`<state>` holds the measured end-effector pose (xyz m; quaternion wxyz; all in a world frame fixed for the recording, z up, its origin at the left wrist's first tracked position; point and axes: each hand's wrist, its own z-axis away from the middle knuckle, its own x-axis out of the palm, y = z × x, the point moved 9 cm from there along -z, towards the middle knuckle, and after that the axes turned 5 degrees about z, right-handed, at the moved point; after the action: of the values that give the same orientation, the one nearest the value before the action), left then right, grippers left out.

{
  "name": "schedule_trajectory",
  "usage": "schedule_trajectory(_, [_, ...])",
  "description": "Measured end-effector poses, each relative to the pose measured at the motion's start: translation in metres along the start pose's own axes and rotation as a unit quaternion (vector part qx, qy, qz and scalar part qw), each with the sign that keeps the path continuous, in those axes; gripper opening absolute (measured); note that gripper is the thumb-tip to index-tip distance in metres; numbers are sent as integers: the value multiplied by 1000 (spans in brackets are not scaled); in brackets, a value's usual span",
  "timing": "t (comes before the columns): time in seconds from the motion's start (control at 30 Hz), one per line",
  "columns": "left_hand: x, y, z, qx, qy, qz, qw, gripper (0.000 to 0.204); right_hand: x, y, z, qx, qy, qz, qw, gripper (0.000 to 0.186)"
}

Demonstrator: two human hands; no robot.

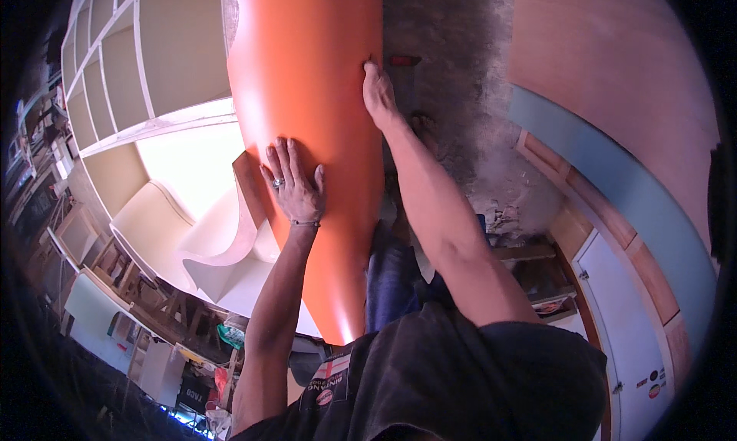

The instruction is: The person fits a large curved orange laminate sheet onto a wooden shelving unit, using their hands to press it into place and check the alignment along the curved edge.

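A long, glossy orange curved board (pixel 307 72) stands before me, running from the top of the view down to my body. My left hand (pixel 295 188), a ring on one finger, lies flat on its face with fingers apart. Higher up, my right hand (pixel 378 95) grips the board's right edge, its fingertips partly hidden round that edge. A brown, curved edge piece (pixel 249 191) shows just beside the board's left side.
At left stand a cream compartmented structure (pixel 115 80), wavy pale forms (pixel 150 214) and cluttered wooden items. Right of the board is grey floor (pixel 476 172) with a small red object (pixel 404 60). A pink surface (pixel 614 42), blue band (pixel 606 165) and white panel (pixel 614 310) line the right.
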<state>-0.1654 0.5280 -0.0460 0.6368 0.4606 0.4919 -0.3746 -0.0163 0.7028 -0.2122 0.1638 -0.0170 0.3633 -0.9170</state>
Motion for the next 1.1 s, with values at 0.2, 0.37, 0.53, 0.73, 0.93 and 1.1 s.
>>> schedule_trajectory(0.2, [1, -5, -7, -34, -2, 51, 998, 90, 2, -16, 51, -82, 94, 83, 989, 61])
schedule_trajectory(0.37, [-20, -6, -121, -4, 49, 48, 998, 99, 27, -57, 88, -216, 93, 104, 966, 63])
schedule_trajectory(0.53, [-22, -14, -144, -33, 38, 68, 996, 108, 10, -64, 45, -158, 72, 2, 985, 63])
schedule_trajectory(0.73, [-20, -18, -137, -45, 25, 66, 996, 112, -7, -64, 5, -85, 74, 32, 993, 63])
schedule_trajectory(0.93, [-24, -5, -144, -35, 31, 77, 996, 107, -21, -44, -48, 6, 67, 16, 998, 67])
schedule_trajectory(1.1, [-21, -8, -147, -23, 34, 92, 995, 108, -25, -41, -26, -65, 22, -12, 998, 71])
